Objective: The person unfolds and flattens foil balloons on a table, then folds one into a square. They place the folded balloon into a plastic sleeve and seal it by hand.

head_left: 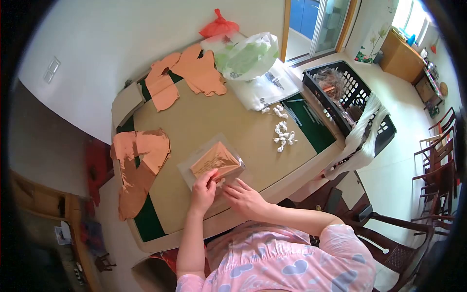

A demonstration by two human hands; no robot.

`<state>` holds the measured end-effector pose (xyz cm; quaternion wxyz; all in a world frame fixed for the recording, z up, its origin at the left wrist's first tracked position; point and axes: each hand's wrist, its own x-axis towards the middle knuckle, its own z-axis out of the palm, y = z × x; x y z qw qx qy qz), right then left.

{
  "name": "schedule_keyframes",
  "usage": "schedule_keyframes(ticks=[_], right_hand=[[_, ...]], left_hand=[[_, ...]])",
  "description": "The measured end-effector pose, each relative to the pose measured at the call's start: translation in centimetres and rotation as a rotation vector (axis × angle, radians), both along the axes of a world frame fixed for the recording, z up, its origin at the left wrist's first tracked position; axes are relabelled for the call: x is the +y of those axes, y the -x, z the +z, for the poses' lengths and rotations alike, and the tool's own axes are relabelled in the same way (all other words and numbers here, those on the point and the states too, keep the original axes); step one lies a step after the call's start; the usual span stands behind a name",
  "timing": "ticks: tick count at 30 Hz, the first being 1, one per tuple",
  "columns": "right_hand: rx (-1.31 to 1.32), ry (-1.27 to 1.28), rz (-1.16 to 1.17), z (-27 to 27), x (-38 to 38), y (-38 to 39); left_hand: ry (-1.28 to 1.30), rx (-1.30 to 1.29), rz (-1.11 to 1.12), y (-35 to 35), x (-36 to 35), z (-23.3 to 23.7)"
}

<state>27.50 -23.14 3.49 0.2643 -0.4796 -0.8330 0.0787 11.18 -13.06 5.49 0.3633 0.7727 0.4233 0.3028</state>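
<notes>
An orange flat piece with small dark printing (216, 158) lies tilted on the table, together with a clear plastic bag (186, 170) that shows around its edges. My left hand (203, 192) is closed, its thumb and fingers pinching the near edge of the bag and the orange piece. Just to the right, my right hand (245, 198) rests with its fingers stretched out at the bag's near edge. Something small and pale shows between the two hands, too small to name. The print cannot be read.
Orange sheets lie in piles at the left (136, 170) and the back (199, 73). White knotted cord bundles (280, 134) sit on the right. Behind them are clear bags (267, 87) and a white-green plastic bag (253, 56). A black crate (348, 87) with white strands (362, 131) stands beyond the right edge.
</notes>
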Motion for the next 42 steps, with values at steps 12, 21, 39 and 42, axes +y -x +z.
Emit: schedule_keyframes(ticks=[12,21,39,42], right_hand=[[-0.081,-0.004,-0.092,0.3,2.4,2.0],[-0.137,0.174,-0.047,1.1,0.5,1.4],[-0.141,0.049,-0.184,1.8,1.4,2.3],[-0.155,0.051,-0.174,1.5,0.3,2.1]], left_hand=[[0.071,-0.060,-0.003,0.4,0.5,-0.4],[0.182,-0.053,0.024,0.5,0.6,-0.5],[0.120,-0.036,0.024,0.5,0.6,-0.4],[0.172,-0.047,0.036,0.5,0.6,-0.5]])
